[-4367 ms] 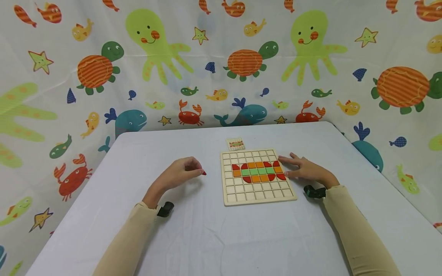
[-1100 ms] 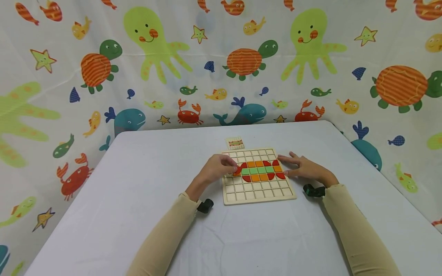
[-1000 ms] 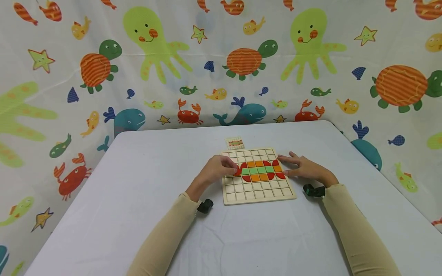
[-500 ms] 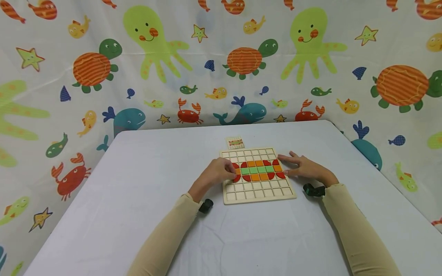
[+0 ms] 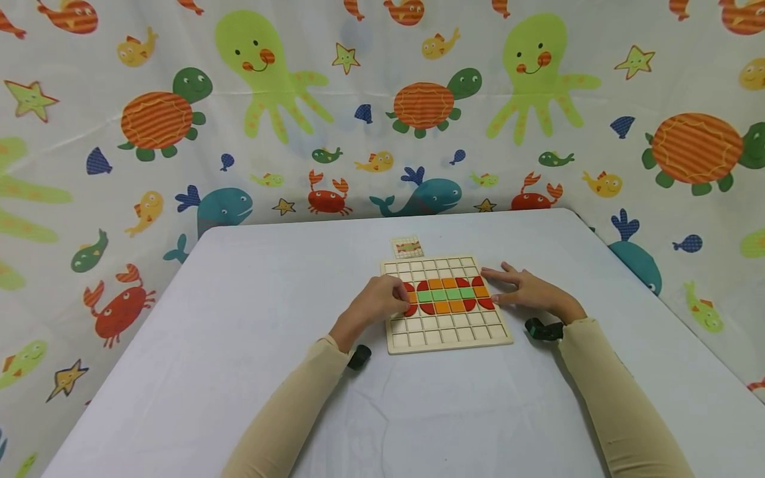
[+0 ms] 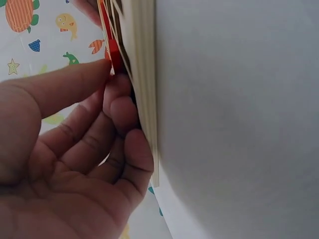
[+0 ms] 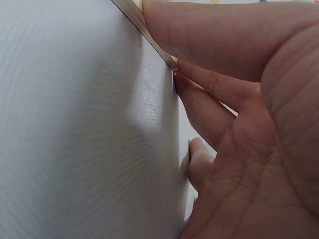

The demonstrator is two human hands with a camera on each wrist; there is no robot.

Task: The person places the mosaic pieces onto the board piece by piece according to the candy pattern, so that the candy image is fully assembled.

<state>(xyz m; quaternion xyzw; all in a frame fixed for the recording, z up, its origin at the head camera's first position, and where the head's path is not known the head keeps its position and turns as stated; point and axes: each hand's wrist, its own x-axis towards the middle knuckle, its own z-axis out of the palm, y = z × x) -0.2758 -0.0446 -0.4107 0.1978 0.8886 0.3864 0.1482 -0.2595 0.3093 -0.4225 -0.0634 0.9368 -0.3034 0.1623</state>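
Note:
A square wooden grid board [image 5: 445, 335] lies on the table, its middle rows filled with green, orange and red tiles. My left hand [image 5: 374, 299] is over the board's left edge. Thumb and index fingertips pinch a red quarter-circle tile [image 5: 411, 310] at the lower left of the pattern; in the left wrist view a red tile [image 6: 114, 57] shows at those fingertips, and the other fingers curl beside the board's side. My right hand [image 5: 528, 292] rests at the right edge, fingers spread and fairly straight, thumb and fingertips touching the board's side [image 7: 149, 37].
Just behind the board lies a small pattern card [image 5: 408, 247] with a similar coloured design. A white cloth covers the table [image 5: 299, 259]. A curtain with sea animals [image 5: 358, 60] hangs behind it. Each wrist wears a black camera.
My left hand came from the left with a red tile to the board, then shifted slightly toward me, down to the lower-left cell. The right hand has stayed at the board's edge.

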